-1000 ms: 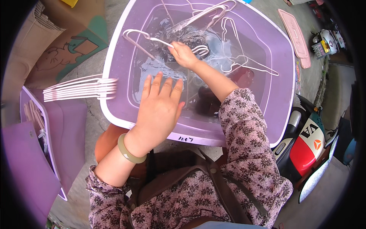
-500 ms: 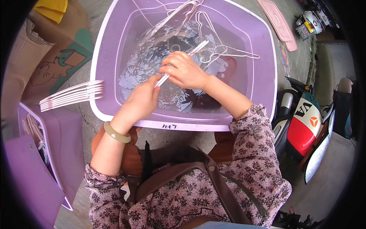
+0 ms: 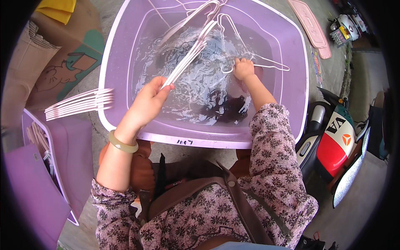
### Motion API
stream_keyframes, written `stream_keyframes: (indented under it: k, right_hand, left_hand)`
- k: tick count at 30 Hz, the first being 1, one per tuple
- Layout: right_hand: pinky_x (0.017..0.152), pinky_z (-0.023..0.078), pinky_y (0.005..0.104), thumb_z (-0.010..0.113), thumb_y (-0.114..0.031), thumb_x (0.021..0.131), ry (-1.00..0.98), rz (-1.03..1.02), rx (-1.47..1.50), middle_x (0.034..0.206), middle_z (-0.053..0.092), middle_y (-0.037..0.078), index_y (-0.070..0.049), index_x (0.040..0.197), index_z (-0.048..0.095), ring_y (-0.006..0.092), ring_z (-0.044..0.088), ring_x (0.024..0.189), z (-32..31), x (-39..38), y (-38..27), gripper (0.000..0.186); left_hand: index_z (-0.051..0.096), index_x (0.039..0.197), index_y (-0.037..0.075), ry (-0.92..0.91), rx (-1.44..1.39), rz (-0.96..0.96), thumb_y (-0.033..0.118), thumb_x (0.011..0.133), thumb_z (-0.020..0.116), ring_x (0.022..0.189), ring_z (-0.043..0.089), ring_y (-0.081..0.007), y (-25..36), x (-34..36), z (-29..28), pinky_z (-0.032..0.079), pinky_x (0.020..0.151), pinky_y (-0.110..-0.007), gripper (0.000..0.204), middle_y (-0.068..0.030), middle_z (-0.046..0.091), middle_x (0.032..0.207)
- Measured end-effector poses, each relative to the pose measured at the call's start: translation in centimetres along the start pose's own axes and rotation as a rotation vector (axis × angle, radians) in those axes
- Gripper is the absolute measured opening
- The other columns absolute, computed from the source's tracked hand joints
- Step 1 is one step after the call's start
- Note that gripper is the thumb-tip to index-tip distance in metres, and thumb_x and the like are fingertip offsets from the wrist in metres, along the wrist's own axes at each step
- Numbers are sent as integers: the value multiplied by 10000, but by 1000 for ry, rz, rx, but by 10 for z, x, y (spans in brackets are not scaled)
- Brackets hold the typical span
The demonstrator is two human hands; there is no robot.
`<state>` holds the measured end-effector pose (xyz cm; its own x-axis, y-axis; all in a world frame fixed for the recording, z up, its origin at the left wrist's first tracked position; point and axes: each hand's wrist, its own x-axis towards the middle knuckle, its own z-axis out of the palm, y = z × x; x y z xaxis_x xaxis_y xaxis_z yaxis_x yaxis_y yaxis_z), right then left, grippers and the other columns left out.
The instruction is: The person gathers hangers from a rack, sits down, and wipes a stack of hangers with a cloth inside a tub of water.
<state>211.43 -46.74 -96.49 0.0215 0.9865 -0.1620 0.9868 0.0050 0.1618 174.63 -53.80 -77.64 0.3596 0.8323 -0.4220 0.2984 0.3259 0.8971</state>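
My left hand (image 3: pixel 150 102), with a pale bangle at its wrist, is closed round the ends of a bunch of pale pink hangers (image 3: pixel 185 62), held slanting over the tub. Below it is a large purple tub (image 3: pixel 118 71) of rippling water. At the tub's right side my right hand (image 3: pixel 244 69) reaches to the water, its fingers curled on a white wire hanger (image 3: pixel 271 63) that lies partly in it. More hangers (image 3: pixel 189 17) lean at the tub's far side. Something dark (image 3: pixel 227 106) lies under the water near the front.
Several pale pink hangers (image 3: pixel 79 103) hang on the tub's left rim. To the left stand a lidded purple bin (image 3: pixel 79 154) with hangers inside and a cardboard box (image 3: pixel 62 54). A pink lid (image 3: pixel 308 25) lies at the far right, and a scooter (image 3: pixel 333 146) stands nearer.
My right hand has let go of the bunch and moved right to the wire hanger in the water. My left hand has kept the bunch, now tipped more upright.
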Motion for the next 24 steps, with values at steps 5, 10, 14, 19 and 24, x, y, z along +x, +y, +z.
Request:
stream_keyframes:
  k: [5,10,14,19,24]
  right_hand:
    - [665,458,417,558,-335,813,324,-230,26,726,588,99,-106,801,598,280,606,733,-85,-26,-12,233]
    - [593,462,415,531,-300,852,409,-172,241,704,572,95,-99,863,621,282,603,674,-208,-74,-40,221]
    - [518,406,316,436,-249,937,276,-148,767,685,545,57,-54,1118,583,122,511,640,-252,-90,-49,305]
    - [478,370,245,411,-201,948,-322,195,1790,721,457,-9,-4,1148,486,70,400,594,-263,-101,-114,290]
    - [624,489,290,407,-186,943,-78,316,1978,780,518,41,1,1001,521,127,482,657,-240,-77,-171,226]
  left_hand:
    - [554,947,43,39,-63,-31,169,921,479,570,340,-35,5,1,-2,291,505,-215,149,64,413,636]
    - [527,910,52,85,-128,-8,204,921,487,524,332,-28,14,-6,1,280,464,-208,158,60,422,633]
    - [456,917,83,91,-392,3,213,946,437,409,271,-15,24,-12,11,214,356,-183,134,54,385,609]
    - [396,959,81,75,-497,134,201,964,378,433,303,-17,24,-16,30,250,336,-176,122,-6,475,713]
    - [392,1003,76,73,-455,214,202,970,360,526,402,-31,15,-21,55,296,356,-164,134,-45,542,835]
